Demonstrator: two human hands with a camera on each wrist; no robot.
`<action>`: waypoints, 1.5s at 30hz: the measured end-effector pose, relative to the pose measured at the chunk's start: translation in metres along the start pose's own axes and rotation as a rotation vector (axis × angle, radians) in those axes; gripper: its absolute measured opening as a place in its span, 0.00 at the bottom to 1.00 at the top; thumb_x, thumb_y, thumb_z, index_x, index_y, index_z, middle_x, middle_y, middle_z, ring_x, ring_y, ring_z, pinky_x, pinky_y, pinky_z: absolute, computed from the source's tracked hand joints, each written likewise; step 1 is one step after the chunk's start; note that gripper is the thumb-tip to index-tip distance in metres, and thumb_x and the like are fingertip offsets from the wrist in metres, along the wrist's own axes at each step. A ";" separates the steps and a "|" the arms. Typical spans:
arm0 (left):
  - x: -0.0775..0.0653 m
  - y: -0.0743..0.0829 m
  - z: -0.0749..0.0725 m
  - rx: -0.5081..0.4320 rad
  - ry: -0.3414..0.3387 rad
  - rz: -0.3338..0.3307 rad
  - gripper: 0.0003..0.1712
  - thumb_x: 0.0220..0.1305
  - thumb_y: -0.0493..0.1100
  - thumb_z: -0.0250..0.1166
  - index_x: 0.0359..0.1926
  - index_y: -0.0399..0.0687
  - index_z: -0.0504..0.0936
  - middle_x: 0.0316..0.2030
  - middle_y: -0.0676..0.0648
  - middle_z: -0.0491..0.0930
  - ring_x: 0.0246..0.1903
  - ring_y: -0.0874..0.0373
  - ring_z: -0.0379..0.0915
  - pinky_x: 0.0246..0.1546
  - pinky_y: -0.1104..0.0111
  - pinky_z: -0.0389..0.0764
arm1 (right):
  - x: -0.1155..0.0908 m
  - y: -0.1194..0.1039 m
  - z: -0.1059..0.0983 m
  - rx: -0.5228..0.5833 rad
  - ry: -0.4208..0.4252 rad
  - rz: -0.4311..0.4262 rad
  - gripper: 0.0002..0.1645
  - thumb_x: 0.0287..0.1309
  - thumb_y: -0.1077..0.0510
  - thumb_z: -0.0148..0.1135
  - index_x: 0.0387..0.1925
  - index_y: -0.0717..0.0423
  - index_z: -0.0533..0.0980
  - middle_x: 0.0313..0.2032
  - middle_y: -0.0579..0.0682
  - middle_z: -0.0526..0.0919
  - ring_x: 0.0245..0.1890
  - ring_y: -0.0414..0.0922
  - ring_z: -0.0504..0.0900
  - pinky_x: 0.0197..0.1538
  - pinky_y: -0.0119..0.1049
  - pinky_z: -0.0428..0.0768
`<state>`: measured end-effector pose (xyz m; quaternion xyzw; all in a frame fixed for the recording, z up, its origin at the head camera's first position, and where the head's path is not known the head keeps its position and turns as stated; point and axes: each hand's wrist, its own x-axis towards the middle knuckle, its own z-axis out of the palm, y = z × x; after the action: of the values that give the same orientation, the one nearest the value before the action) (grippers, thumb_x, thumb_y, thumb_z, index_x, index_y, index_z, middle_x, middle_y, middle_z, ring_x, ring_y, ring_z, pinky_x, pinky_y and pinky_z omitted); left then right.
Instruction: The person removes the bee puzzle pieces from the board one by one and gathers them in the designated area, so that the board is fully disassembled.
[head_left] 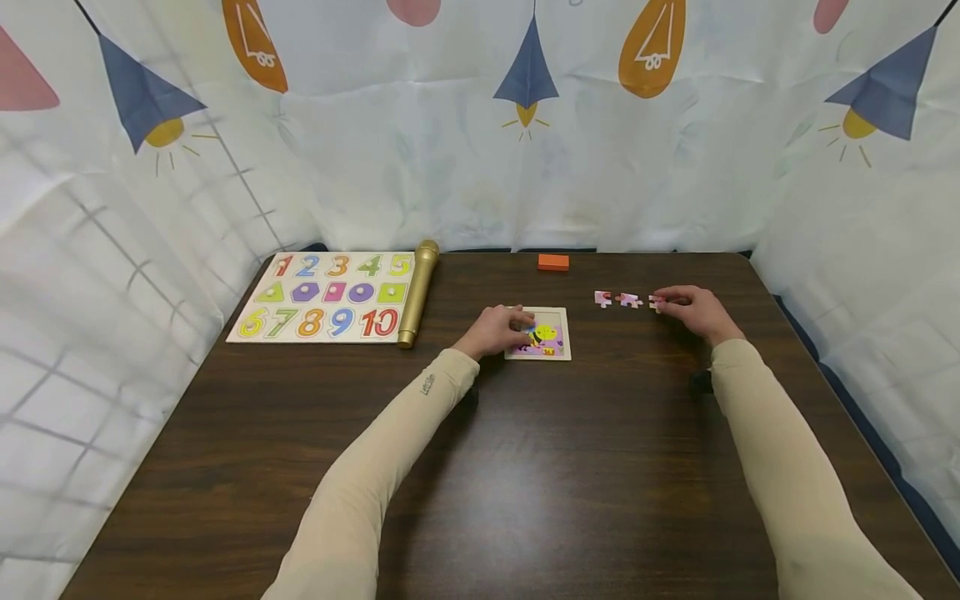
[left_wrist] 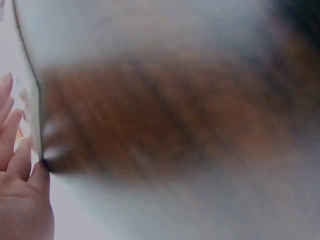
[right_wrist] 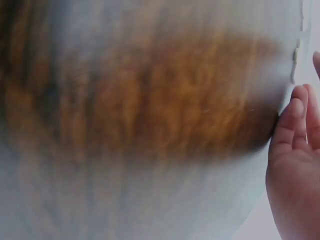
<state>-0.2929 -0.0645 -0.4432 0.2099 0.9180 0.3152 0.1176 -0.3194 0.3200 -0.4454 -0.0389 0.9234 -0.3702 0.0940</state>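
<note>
In the head view, my left hand (head_left: 495, 331) rests at the left side of a small framed puzzle board (head_left: 567, 346). Its fingers and thumb reach over the picture, which shows a yellow and black figure on pink, and cover the left part. To the right, my right hand (head_left: 697, 310) pinches a pink and red jigsaw piece (head_left: 654, 301) at table level between thumb and fingertips. Two more pieces, a left one (head_left: 602, 298) and a middle one (head_left: 629, 300), lie in a row beside it. Each wrist view shows its hand at the frame's edge, fingertips down.
A number board (head_left: 322, 290) with coloured digits and shapes lies at the back left, with a gold microphone-shaped stick (head_left: 418, 296) along its right edge. An orange block (head_left: 553, 262) sits near the back edge of the dark wooden table (head_left: 562, 467). Printed curtains hang around it.
</note>
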 end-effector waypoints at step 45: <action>-0.014 -0.034 -0.018 0.012 -0.026 0.075 0.24 0.63 0.46 0.69 0.59 0.45 0.81 0.66 0.49 0.71 0.67 0.54 0.62 0.66 0.61 0.64 | 0.004 -0.153 0.147 -0.059 -0.219 -0.267 0.23 0.61 0.57 0.64 0.57 0.61 0.78 0.45 0.55 0.80 0.40 0.49 0.74 0.41 0.38 0.74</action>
<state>-0.2972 -0.1050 -0.4496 0.2489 0.9098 0.3110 0.1161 -0.2932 0.1094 -0.4446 -0.2041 0.9046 -0.3457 0.1430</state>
